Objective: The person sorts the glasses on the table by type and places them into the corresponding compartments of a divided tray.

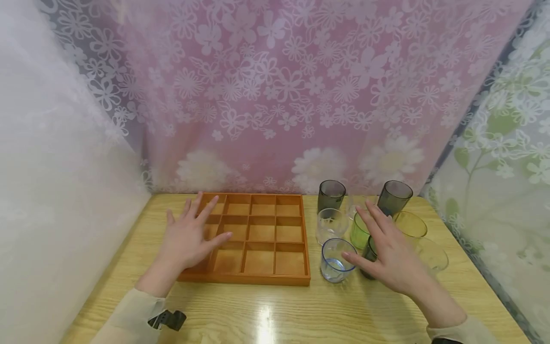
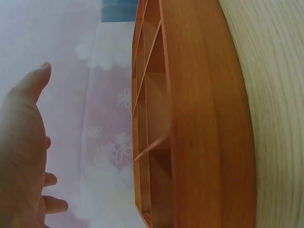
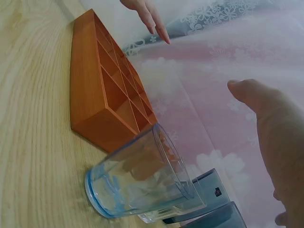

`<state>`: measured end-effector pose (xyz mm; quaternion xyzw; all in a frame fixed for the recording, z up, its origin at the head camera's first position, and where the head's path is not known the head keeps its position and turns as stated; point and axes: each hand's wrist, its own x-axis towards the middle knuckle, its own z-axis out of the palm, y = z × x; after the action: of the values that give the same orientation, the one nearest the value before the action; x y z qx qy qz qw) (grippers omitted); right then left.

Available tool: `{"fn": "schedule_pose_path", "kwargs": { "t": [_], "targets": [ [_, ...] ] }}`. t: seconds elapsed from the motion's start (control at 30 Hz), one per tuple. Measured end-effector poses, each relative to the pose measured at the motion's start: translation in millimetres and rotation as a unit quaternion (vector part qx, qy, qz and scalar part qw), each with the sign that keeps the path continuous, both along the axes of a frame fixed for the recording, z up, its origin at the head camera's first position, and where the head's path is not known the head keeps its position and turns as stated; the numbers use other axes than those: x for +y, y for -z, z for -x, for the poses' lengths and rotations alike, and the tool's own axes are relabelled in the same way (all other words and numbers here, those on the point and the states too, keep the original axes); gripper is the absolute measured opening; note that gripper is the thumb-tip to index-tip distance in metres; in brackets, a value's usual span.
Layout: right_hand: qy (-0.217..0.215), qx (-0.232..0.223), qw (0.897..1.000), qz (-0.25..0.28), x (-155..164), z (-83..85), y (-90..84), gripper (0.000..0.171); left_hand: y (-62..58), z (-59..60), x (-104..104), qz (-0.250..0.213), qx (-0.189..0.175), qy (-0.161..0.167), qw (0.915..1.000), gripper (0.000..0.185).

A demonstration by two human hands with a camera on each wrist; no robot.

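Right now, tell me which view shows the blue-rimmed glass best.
The right wrist view: the blue-rimmed glass fills the foreground, upright beside the tray. The head view shows it smaller; the left wrist view misses it.

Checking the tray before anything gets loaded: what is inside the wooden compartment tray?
The wooden tray shows bare wood in every visible compartment. The left hand hovers open over its left column, hiding parts of those cells.
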<state>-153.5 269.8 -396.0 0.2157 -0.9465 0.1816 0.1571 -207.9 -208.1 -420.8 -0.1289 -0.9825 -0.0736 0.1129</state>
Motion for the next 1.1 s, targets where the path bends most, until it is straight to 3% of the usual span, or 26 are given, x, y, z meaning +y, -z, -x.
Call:
{"fn": "schedule_pose_path", "kwargs": {
  "t": [0.17, 0.4, 0.73, 1.1],
  "targets": [
    [-0.002, -0.043, 0.997, 0.06, -4.3, -6.0, 2.1, 0.106, 1.3, -2.9, -5.8, -0.022, 0.003, -0.001, 0.9997, 0.102],
    [-0.027, -0.053, 0.99, 0.125, -12.0, -11.0, 9.9, 0.105, 9.7, -4.0, -13.7, -0.052, -0.002, -0.014, 0.9986, 0.102],
    [-0.035, -0.05, 0.986, 0.155, -20.5, -14.1, 22.5, 0.105, 26.0, -8.8, -24.8, -0.098, -0.009, -0.041, 0.9943, 0.098],
    [-0.044, -0.061, 0.98, 0.183, -27.4, -18.5, 30.0, 0.103, 45.4, -13.0, -37.6, -0.145, 0.009, -0.053, 0.988, 0.088]
  ]
}}
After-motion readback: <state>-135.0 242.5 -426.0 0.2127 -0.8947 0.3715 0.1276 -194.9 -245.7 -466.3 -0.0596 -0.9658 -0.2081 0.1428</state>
